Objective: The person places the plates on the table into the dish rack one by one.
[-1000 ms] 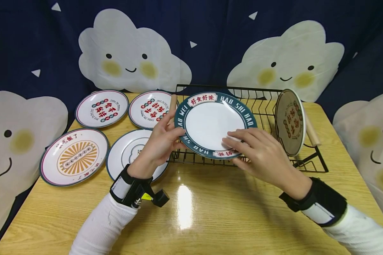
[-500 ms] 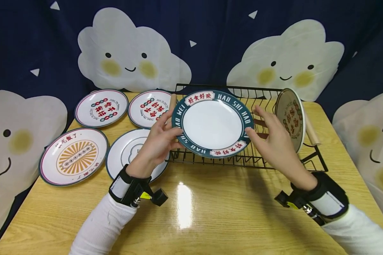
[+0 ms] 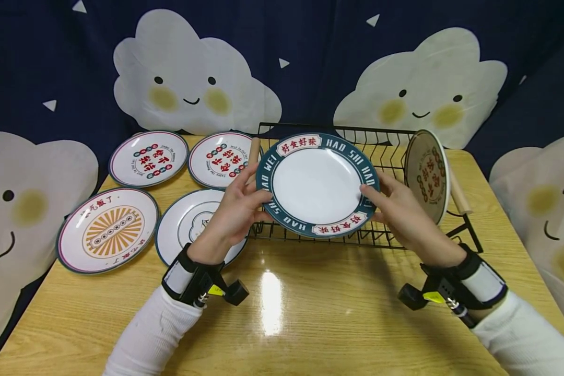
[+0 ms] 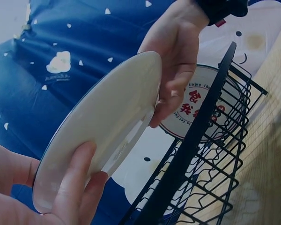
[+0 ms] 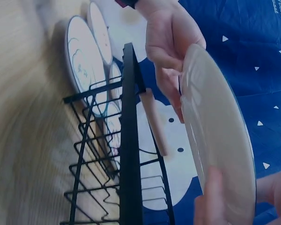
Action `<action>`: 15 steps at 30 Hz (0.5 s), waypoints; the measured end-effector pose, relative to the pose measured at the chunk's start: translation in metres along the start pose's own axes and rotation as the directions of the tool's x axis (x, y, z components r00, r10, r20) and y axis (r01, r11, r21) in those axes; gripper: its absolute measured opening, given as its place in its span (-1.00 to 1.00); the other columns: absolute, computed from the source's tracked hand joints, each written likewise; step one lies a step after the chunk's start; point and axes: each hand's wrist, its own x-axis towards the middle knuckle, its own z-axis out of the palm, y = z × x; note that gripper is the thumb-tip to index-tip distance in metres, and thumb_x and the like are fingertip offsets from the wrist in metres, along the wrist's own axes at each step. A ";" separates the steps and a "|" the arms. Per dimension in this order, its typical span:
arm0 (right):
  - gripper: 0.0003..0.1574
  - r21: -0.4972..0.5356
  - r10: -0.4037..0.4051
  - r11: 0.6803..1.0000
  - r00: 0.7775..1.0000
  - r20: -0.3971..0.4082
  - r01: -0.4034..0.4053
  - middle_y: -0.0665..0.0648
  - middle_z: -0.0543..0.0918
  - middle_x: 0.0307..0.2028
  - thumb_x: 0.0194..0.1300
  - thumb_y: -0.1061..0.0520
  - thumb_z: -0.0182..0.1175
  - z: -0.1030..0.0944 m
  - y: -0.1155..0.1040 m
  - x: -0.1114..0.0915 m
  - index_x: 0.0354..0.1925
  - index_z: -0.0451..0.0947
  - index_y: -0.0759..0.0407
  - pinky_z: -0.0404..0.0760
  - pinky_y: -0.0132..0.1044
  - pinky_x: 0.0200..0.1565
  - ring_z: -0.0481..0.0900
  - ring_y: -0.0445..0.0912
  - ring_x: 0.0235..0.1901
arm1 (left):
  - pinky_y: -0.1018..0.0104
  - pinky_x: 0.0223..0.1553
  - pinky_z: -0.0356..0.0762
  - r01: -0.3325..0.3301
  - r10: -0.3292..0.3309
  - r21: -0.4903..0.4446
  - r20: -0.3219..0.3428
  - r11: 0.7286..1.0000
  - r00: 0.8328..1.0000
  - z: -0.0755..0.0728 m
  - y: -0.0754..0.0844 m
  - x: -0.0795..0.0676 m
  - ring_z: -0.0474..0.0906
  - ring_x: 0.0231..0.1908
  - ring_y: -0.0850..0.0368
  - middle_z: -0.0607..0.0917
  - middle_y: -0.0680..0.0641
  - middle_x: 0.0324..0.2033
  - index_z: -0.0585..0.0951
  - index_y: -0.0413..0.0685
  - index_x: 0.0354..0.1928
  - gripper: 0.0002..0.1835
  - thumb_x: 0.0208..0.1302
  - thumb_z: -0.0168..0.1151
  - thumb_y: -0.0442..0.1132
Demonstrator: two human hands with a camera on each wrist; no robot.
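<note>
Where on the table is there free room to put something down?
Bare table lies in front of the rack, between the sleeves, and right of it. Crowded: the back left, with four plates, and above the rack, where both hands hold the green-rimmed plate.

You hold one round plate [image 3: 317, 185] — white in the middle, with a dark teal rim carrying white and red lettering — its face tilted toward you, raised above the black wire rack [image 5: 130, 140].

Cloud-print curtain [image 3: 307, 31]; wooden table [image 3: 338, 324]
</note>
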 end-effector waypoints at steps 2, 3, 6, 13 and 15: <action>-0.18 0.020 0.010 1.000 1.000 -0.010 -0.009 0.16 0.27 0.03 0.36 0.07 0.01 0.002 -0.001 0.001 0.40 -0.13 0.24 0.63 -0.28 -0.13 0.52 -0.16 -0.18 | 0.36 -0.53 0.63 0.001 -0.001 0.010 -0.007 1.000 1.000 0.000 0.000 0.000 0.59 -0.43 0.17 0.46 -0.22 0.12 0.12 0.10 0.37 -0.24 0.14 0.00 -0.54; -0.19 0.024 0.012 1.000 1.000 -0.014 -0.012 0.16 0.27 0.02 0.36 0.10 0.01 0.004 -0.001 0.002 0.40 -0.14 0.24 0.63 -0.27 -0.13 0.53 -0.17 -0.18 | 0.35 -0.53 0.63 0.000 0.000 0.015 -0.010 1.000 1.000 0.000 0.000 -0.001 0.59 -0.44 0.17 0.46 -0.22 0.12 0.12 0.10 0.37 -0.24 0.14 0.00 -0.54; -0.20 0.018 0.018 1.000 0.999 -0.036 -0.017 0.19 0.28 0.00 0.35 0.17 0.00 0.007 0.001 0.003 0.41 -0.17 0.18 0.63 -0.26 -0.14 0.56 -0.18 -0.21 | 0.34 -0.51 0.64 -0.001 0.002 0.038 -0.024 0.999 1.000 0.001 0.001 -0.001 0.60 -0.44 0.17 0.47 -0.20 0.12 0.10 0.11 0.38 -0.23 0.13 0.00 -0.55; -0.21 0.005 -0.001 1.000 0.998 -0.070 0.001 0.23 0.29 0.01 0.33 0.23 -0.01 0.010 0.003 0.003 0.39 -0.17 0.16 0.64 -0.24 -0.16 0.57 -0.18 -0.22 | 0.29 -0.48 0.66 -0.009 0.012 0.088 -0.035 0.996 0.999 0.001 0.000 -0.002 0.60 -0.41 0.16 0.48 -0.18 0.12 0.09 0.10 0.38 -0.23 0.13 0.00 -0.55; -0.21 0.003 -0.006 1.000 0.997 -0.079 0.006 0.22 0.29 0.00 0.33 0.23 -0.01 0.011 0.003 0.003 0.39 -0.15 0.16 0.64 -0.23 -0.16 0.58 -0.18 -0.23 | 0.28 -0.47 0.66 -0.010 0.013 0.098 -0.036 0.995 0.999 0.001 0.000 -0.002 0.61 -0.40 0.15 0.48 -0.19 0.11 0.09 0.11 0.37 -0.23 0.14 0.00 -0.55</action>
